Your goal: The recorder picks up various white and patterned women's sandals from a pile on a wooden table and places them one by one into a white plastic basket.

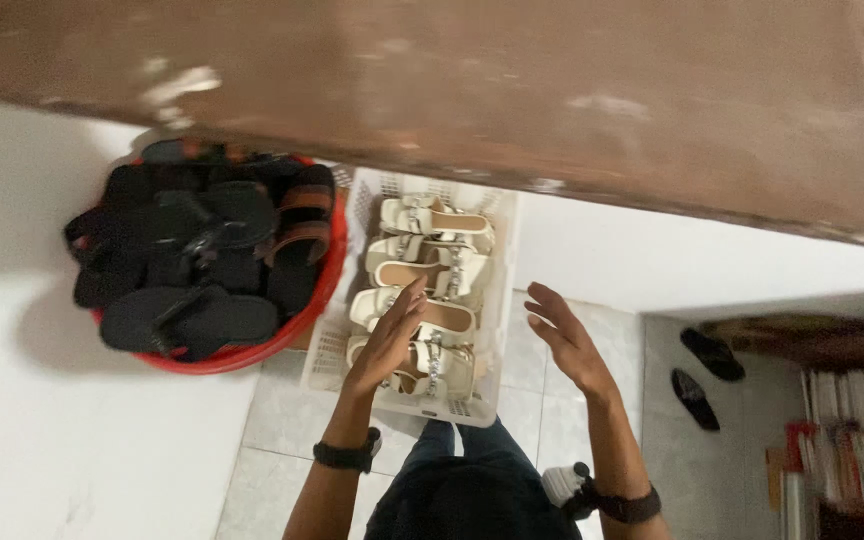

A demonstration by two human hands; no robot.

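Observation:
A white slotted plastic basket (500, 300) stands on the tiled floor in front of me, filled with several cream heeled sandals (432, 235) that have shiny buckles. My left hand (387, 340) hovers over the nearer sandals, fingers apart, holding nothing. Over the basket's right rim, my right hand (564, 338) is also open and empty, palm turned inward. Both wrists wear dark bands. My dark trousers show below, between my arms.
A red round tub (327, 280) piled with black and brown sandals sits left of the basket. A brown slab (512, 90) spans the top. A white surface lies at left. A pair of black shoes (702, 375) and stacked books (852, 440) are at right.

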